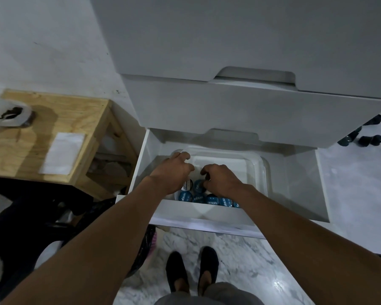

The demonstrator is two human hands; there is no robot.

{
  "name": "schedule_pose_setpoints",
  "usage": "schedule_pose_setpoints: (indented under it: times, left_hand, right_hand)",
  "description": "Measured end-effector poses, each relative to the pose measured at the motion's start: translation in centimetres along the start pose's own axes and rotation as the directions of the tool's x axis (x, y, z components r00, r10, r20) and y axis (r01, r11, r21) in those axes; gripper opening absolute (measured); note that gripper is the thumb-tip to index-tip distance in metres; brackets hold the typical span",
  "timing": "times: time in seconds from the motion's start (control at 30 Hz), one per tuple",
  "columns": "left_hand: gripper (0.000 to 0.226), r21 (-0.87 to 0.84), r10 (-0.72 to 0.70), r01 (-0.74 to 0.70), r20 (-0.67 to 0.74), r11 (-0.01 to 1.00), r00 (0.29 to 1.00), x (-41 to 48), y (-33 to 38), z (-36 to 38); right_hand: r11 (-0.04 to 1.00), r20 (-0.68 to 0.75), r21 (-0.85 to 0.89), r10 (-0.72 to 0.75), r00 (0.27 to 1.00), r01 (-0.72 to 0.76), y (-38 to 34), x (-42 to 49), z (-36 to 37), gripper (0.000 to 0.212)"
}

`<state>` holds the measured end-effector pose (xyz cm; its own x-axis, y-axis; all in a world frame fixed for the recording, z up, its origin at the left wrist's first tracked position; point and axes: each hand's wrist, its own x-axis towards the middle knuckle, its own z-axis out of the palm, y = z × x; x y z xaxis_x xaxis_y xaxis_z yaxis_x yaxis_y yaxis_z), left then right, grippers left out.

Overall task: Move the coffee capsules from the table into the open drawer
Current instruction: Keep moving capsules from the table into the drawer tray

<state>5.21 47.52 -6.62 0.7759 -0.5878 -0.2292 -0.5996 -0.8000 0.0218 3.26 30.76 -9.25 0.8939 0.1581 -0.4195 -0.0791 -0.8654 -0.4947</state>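
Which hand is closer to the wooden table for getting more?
Probably the left hand: the wooden table stands left of the open drawer, on that hand's side. The right hand would have to cross over.

- Open drawer (295, 186) holds a clear tub (262, 166); blue-lidded coffee capsules (185, 197) lie along its near side.
- Left hand (174, 167) and right hand (221, 180) are inside the tub, fingers (184, 155) curled; grip unclear.

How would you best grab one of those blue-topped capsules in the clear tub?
Come from above and pinch the round lid rim of a blue-topped capsule at opposite edges. They sit lid-up, packed together in the clear tub, so their sides look hard to reach.
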Motion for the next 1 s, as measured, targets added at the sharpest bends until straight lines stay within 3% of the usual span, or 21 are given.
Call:
schedule_pose_setpoints:
  times: [0.2, 0.43, 0.6, 0.87, 1.0]
  left_hand:
    - [0.035, -0.151, -0.204, 0.181, -0.156, 0.972, 0.966, -0.7, 0.6, -2.2]
    - [0.033, -0.187, -0.266, 0.209, -0.372, 0.96, 0.889, -2.7, 3.0, -4.1]
    - [0.035, -0.095, -0.18, 0.153, -0.44, 0.984, 0.88, -4.2, 5.3, -5.4]
    - [0.029, 0.043, 0.036, -0.016, -0.53, 0.999, 0.847, -6.4, 12.0, -7.4]
    - [0.024, 0.091, 0.17, -0.144, -0.552, 0.985, 0.816, -6.3, 16.5, -8.2]
  right_hand:
    - [0.988, -0.253, -0.131, -0.113, 0.961, 0.082, 0.2, -0.9, -2.1, 0.035]
    - [0.964, -0.467, -0.237, -0.218, 0.857, 0.116, 0.0, -4.3, -4.7, 0.037]
    - [0.961, -0.556, -0.268, -0.214, 0.803, 0.07, 0.5, -9.1, -6.0, 0.039]
    - [0.97, -0.702, -0.22, -0.082, 0.708, -0.105, 2.8, -20.0, -6.0, 0.032]
    - [0.967, -0.737, -0.165, 0.009, 0.676, -0.192, 5.4, -24.8, -6.4, 0.038]
